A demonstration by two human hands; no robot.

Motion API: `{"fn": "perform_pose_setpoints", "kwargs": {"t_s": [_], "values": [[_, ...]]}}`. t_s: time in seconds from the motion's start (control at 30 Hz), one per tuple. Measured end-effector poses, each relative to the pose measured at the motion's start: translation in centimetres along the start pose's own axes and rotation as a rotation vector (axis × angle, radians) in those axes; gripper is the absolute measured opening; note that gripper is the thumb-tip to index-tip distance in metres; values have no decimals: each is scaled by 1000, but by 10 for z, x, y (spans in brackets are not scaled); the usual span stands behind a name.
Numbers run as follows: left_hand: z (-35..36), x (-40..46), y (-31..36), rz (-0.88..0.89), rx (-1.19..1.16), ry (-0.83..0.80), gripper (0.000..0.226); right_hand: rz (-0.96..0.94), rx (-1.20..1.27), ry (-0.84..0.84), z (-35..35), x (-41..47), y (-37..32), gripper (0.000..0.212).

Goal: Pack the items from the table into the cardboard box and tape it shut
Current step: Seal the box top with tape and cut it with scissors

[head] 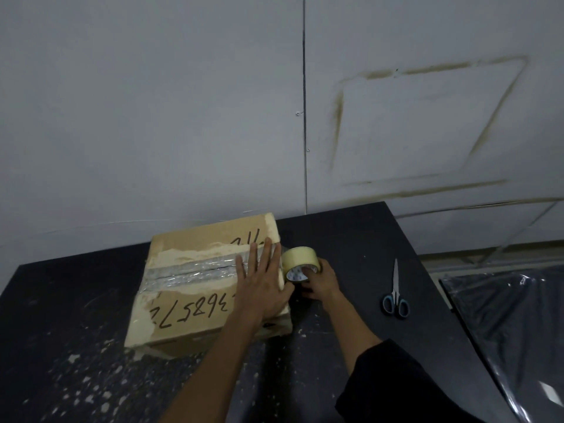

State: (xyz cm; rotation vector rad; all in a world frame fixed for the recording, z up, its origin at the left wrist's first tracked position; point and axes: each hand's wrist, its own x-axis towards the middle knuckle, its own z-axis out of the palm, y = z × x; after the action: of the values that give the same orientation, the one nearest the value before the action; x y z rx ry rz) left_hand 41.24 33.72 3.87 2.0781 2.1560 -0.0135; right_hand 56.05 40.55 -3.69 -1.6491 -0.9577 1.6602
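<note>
The cardboard box (195,297) lies closed on the dark table (76,377), with handwritten numbers on its top flaps. A strip of clear tape (189,273) runs along the centre seam. My left hand (262,282) presses flat with straight fingers on the box's right end, over the tape. My right hand (320,282) grips the pale yellow tape roll (300,264) just past the box's right edge, low beside the box's side.
Scissors (395,297) with blue-grey handles lie on the table to the right of my hands. The table's right edge slants down past them, with a dark plastic-covered surface (518,331) beyond. A grey wall stands close behind the box.
</note>
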Motion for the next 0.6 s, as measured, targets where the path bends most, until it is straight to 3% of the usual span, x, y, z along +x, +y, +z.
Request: {"fn": "perform_pose_setpoints", "kwargs": {"t_s": [0.3, 0.5, 0.6], "values": [[-2, -1, -3, -25, -50, 14, 72, -78, -86, 105, -50, -29, 14, 54], [-5, -1, -1, -25, -90, 7, 66, -98, -434, 505, -119, -59, 38, 52], [-4, -1, 0, -22, -93, 2, 66, -48, -558, 622, -141, -68, 45, 51]]}}
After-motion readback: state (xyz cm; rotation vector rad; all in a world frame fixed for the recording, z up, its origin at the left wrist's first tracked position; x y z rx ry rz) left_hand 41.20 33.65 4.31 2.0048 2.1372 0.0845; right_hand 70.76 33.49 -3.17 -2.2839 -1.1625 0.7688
